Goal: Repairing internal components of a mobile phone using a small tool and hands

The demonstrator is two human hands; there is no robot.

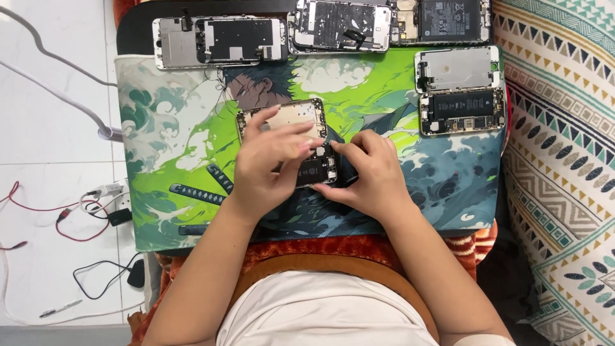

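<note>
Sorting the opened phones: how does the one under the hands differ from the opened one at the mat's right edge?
The phone being worked on is held by both the left hand and right hand and is mostly covered; the right-edge phone lies untouched and fully visible. Both are opened, showing dark batteries.

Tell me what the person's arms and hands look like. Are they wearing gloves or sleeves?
No gloves. The left hand and right hand are bare, with no rings, watch or bracelet that I can see. Both forearms are bare too, from wrist to elbow. No sleeves reach down the arms. Only a bit of pale cloth shows by the right elbow, at the picture's bottom edge, the same pale colour as the top the person wears.
</note>
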